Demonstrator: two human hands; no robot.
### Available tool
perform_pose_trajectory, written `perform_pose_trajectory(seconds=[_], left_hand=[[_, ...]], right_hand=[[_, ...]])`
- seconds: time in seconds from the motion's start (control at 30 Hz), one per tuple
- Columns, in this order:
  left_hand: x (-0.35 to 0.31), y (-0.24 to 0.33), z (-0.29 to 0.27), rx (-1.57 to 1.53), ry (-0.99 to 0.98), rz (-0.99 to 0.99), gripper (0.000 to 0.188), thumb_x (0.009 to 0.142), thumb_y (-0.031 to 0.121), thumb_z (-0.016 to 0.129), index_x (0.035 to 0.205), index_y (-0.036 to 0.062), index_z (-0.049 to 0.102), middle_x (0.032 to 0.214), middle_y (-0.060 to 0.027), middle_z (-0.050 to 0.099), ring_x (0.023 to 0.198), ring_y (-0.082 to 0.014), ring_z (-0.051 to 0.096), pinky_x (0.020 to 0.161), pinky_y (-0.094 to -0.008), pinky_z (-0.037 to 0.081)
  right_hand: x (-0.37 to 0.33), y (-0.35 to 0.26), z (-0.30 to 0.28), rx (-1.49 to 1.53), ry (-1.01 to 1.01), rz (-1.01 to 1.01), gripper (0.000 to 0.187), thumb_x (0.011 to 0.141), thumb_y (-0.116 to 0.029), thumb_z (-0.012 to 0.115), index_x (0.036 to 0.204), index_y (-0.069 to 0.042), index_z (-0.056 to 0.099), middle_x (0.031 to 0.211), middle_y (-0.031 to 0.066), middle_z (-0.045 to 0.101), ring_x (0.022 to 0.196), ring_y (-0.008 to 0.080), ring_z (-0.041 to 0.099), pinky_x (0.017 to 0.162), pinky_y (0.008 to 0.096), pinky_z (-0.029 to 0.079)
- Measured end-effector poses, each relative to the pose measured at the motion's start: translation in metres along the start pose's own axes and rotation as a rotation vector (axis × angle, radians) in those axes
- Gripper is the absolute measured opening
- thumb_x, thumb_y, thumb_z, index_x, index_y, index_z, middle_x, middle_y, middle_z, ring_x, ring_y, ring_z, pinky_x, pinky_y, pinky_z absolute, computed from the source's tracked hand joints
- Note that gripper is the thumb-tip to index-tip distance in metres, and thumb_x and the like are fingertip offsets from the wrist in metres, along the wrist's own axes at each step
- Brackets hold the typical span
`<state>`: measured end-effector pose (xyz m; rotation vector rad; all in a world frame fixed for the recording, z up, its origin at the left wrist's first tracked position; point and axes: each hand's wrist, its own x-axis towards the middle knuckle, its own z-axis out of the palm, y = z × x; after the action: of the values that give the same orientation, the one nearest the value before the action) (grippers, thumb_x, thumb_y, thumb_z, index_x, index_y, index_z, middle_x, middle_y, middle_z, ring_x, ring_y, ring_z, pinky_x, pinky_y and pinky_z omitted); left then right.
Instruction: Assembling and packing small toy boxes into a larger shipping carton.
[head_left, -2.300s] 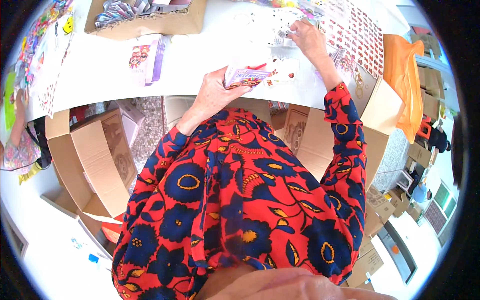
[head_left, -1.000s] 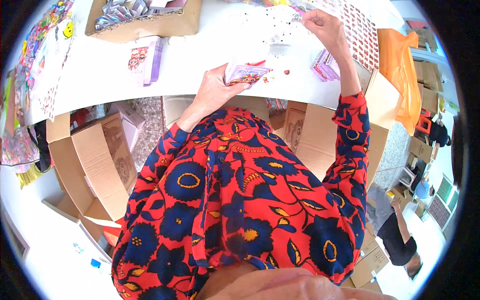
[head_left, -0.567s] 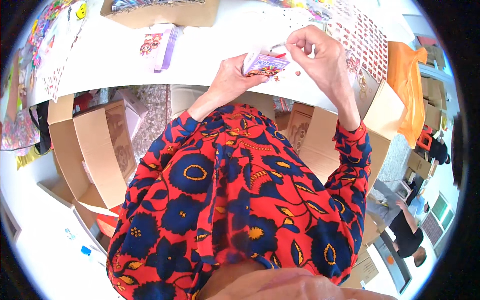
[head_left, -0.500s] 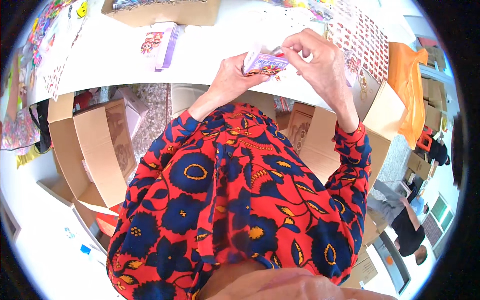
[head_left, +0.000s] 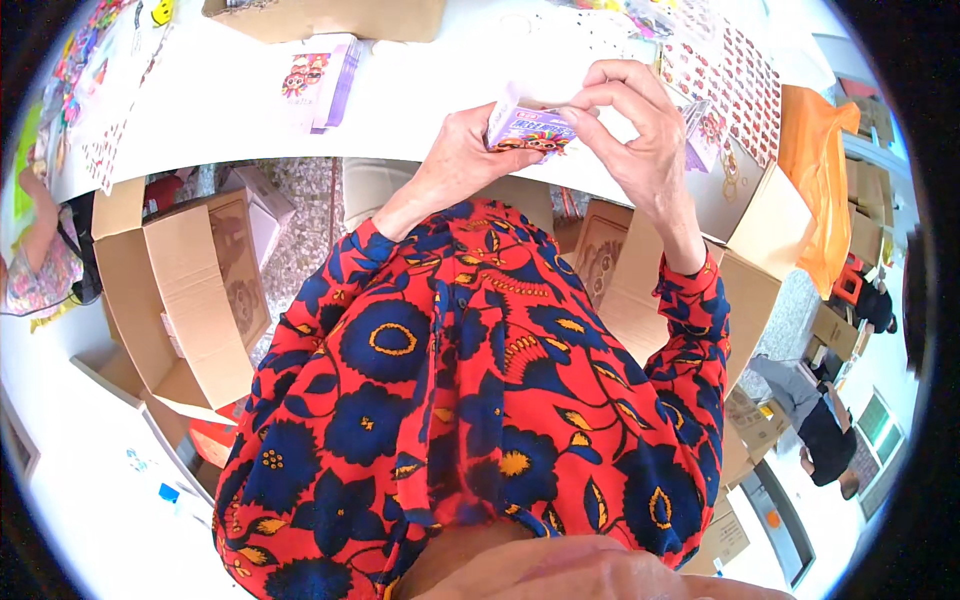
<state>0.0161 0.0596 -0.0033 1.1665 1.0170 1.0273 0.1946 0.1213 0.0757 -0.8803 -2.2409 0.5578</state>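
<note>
My left hand (head_left: 456,158) grips a small purple cardboard box (head_left: 522,128) with colourful cartoon print, its thumb lying across the front face. The box is tilted above the table's near edge, and its upper side looks open, with a pale flap standing at the left. At the box's upper right corner, my right hand (head_left: 642,130) has its thumb and forefinger closed on the edge; the other fingers are curled above. What lies inside the box cannot be made out.
A stack of flat purple cartons (head_left: 338,85) lies left on the white table (head_left: 240,120). Behind it stands a cardboard box (head_left: 330,22). Sticker sheets (head_left: 735,85) and another purple carton (head_left: 706,135) are at right. Open cardboard boxes (head_left: 190,290) flank me; other people are at both sides.
The silvery and red item at my right fingertips has gone out of sight at the box opening. My right hand has shifted slightly and its fingers have changed pose. At far left, another person's arm has appeared.
</note>
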Motion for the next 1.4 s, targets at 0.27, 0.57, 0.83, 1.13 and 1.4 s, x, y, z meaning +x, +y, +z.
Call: perform_pose_trajectory(seconds=[0.27, 0.57, 0.83, 1.13, 1.4], left_hand=[[-0.003, -0.001, 0.001, 0.067, -0.002, 0.026, 0.031, 0.078, 0.005, 0.070, 0.106, -0.0012, 0.060, 0.094, -0.0062, 0.066, 0.086, -0.0091, 0.060, 0.077, -0.0236, 0.050], [-0.005, 0.019, -0.002, -0.187, -0.018, 0.024, 0.037, 0.080, 0.000, 0.066, 0.116, -0.0010, 0.056, 0.103, -0.0059, 0.065, 0.091, -0.0113, 0.061, 0.081, -0.0251, 0.051], [-0.007, 0.019, 0.000, -0.286, -0.028, 0.021, 0.042, 0.082, 0.001, 0.065, 0.121, -0.0035, 0.050, 0.106, -0.0092, 0.063, 0.094, -0.0128, 0.061, 0.084, -0.0255, 0.051], [-0.015, 0.019, -0.017, -0.090, -0.100, -0.025, 0.035, 0.082, 0.006, 0.067, 0.115, -0.0008, 0.056, 0.098, -0.0044, 0.065, 0.088, -0.0094, 0.060, 0.079, -0.0250, 0.050], [-0.019, 0.013, -0.010, -0.110, 0.076, 0.091, 0.054, 0.079, 0.007, 0.070, 0.126, 0.0017, 0.045, 0.115, -0.0086, 0.058, 0.090, -0.0115, 0.059, 0.078, -0.0249, 0.050]], right_hand=[[0.005, -0.005, -0.002, 0.035, -0.065, 0.067, 0.012, 0.070, -0.004, 0.070, 0.080, -0.006, 0.065, 0.087, 0.0023, 0.057, 0.078, 0.0126, 0.054, 0.065, 0.0253, 0.042], [-0.006, 0.007, -0.006, 0.199, 0.079, 0.116, 0.029, 0.076, -0.005, 0.068, 0.105, -0.006, 0.063, 0.101, 0.0040, 0.060, 0.083, 0.0114, 0.055, 0.071, 0.0266, 0.048], [-0.029, -0.003, 0.026, 0.284, 0.106, 0.134, 0.039, 0.082, -0.008, 0.065, 0.119, -0.001, 0.056, 0.112, 0.0102, 0.061, 0.096, 0.0160, 0.061, 0.084, 0.0288, 0.048], [-0.027, -0.001, 0.022, 0.438, -0.025, 0.149, 0.030, 0.078, -0.001, 0.068, 0.108, -0.002, 0.062, 0.102, 0.0090, 0.064, 0.094, 0.0159, 0.061, 0.085, 0.0297, 0.049], [-0.033, -0.004, 0.028, 0.534, 0.102, 0.257, 0.027, 0.079, 0.002, 0.066, 0.106, -0.002, 0.062, 0.101, 0.0079, 0.064, 0.086, 0.0112, 0.061, 0.071, 0.0224, 0.051]])
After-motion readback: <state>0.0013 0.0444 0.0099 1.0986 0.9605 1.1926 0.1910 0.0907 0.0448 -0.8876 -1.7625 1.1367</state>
